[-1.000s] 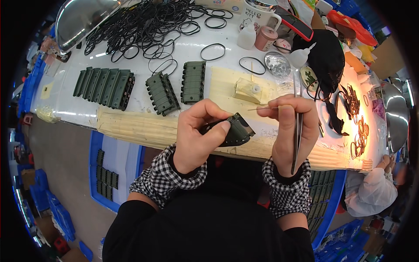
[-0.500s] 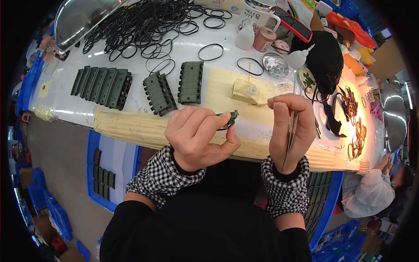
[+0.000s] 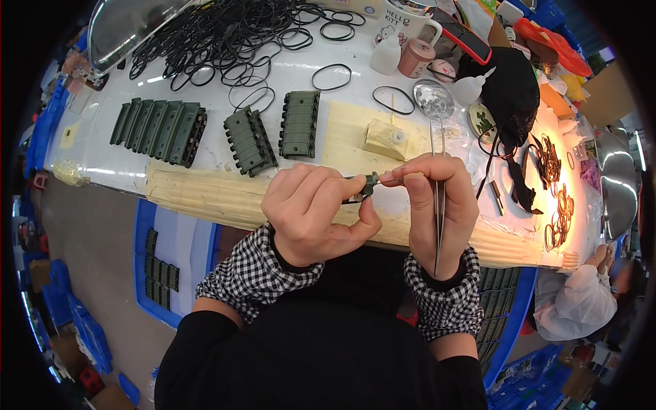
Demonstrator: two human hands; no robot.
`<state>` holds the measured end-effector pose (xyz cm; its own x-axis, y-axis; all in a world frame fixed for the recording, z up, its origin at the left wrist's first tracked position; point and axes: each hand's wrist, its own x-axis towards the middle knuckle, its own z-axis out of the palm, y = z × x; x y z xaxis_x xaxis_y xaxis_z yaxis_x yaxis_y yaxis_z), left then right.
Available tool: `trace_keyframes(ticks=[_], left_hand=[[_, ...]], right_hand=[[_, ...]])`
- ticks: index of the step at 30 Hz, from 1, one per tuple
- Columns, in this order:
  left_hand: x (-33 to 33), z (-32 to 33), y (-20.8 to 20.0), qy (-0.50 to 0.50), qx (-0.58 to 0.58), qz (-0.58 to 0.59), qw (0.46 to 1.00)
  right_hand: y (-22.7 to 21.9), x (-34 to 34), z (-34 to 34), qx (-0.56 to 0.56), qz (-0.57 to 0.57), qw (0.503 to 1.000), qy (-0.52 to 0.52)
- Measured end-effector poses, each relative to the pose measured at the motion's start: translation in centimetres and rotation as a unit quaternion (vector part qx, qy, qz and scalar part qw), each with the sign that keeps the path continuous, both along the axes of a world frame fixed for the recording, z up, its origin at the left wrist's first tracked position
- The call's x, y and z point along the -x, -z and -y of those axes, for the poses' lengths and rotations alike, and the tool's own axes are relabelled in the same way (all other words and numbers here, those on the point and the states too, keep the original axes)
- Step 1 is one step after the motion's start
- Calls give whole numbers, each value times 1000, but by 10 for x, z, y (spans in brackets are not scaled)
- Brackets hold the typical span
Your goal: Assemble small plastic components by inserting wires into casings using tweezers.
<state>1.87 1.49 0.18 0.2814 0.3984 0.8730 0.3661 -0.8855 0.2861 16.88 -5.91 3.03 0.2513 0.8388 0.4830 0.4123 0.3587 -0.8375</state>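
Observation:
My left hand (image 3: 307, 212) is closed, thumb and forefinger pinching a small dark green part (image 3: 371, 180) whose near side the fingers hide. Opposite it, my right hand (image 3: 451, 205) holds metal tweezers (image 3: 439, 225) upright against the palm. Its forefinger and thumb also pinch a thin, needle-like piece that meets the green part's right end; the exact contact is too small to make out. Just beyond stands a tan block (image 3: 391, 140) with a whitish lump on top. Ribbed green track-like pieces (image 3: 298, 124) lie past my left hand, with a longer ribbed stack (image 3: 158, 131) farther left.
Black rubber bands (image 3: 225, 37) lie heaped at the back left. A mug (image 3: 403, 27), a squeeze bottle (image 3: 385, 58), a round metal dish (image 3: 433, 99) and a black cloth (image 3: 506, 89) crowd the back right. Blue trays (image 3: 142, 260) of green pieces sit below the table edge.
My right hand has moved left, bringing the thin piece from apart to the green part's end. The tweezers have swung more upright. My left hand has barely moved.

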Motion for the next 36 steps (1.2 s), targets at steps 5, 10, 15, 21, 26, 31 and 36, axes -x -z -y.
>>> trace_keyframes(ticks=[5, 10, 15, 21, 26, 31, 36], left_hand=[[0, 0, 1, 1, 0, -1, 1000], [1, -2, 0, 5, -6, -5, 1000], [1, -2, 0, 7, 0, -5, 1000], [4, 0, -4, 15, 30, -21, 999], [7, 1, -7, 2, 44, -27, 999], [3, -3, -1, 9, 21, -13, 1000], [2, -4, 0, 11, 10, -5, 1000]], right_hand=[[-2, 4, -1, -17, -67, 998, 6], [4, -15, -16, -61, 31, 984, 162], [15, -33, -37, -65, 262, 941, 204], [20, -33, -34, -37, 286, 940, 183], [-8, -15, 0, -32, 166, 984, 59], [-19, -13, 12, -21, 147, 988, -39], [-17, -10, 13, -1, 60, 996, -59]])
